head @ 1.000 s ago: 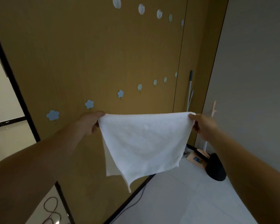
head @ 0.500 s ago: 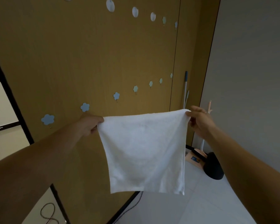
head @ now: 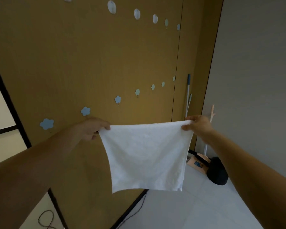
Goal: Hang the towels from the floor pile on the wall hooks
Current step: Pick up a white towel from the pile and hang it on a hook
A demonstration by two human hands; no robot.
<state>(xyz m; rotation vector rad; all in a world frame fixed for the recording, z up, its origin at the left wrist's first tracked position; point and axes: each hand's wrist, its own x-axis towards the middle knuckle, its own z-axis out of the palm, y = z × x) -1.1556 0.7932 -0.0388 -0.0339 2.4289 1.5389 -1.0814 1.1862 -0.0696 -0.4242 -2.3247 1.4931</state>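
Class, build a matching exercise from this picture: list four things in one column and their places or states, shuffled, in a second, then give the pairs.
Things:
1. white towel
2. left hand
3. flower-shaped hooks
4. black cable

Places or states:
A. lies on the floor by the wall
B. pinches the towel's top left corner
C. hangs spread between both hands
D. in a row on the brown wall

Pairs: 1-C, 2-B, 3-D, 4-A

The towel (head: 145, 156) was soft white terry cloth, nubbly and matt, its top edge stretched taut. Behind it the wall panel (head: 73, 63) showed a smooth, matt wood-look finish in ochre. The flower-shaped hooks (head: 85, 111) looked like flat pale-blue plastic. The floor (head: 196, 209) was pale tile, smooth with a faint sheen.
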